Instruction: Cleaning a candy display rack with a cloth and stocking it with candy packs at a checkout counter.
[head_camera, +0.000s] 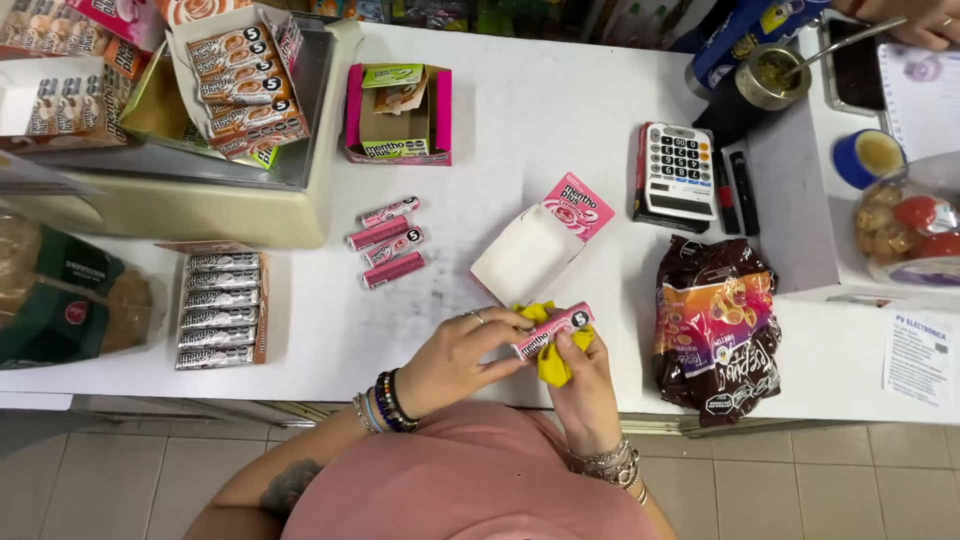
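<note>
My left hand (462, 352) grips a pink candy roll (553, 330) over the near edge of the white counter (330, 330). My right hand (583, 385) holds a yellow cloth (553, 366) against the underside of that roll. Just beyond the hands lies an open white-and-pink carton (540, 240), tipped on its side. Several more pink candy rolls (386, 240) lie loose on the counter to the left. An open pink display box (398, 113) stands farther back.
A tray of silver candy rolls (218, 308) sits at the left, a scale (200, 190) with candy boxes behind it. A calculator (678, 170), pens, a brown snack bag (714, 325), a metal cup with straw (770, 75) and another person's hand (915, 20) are at the right.
</note>
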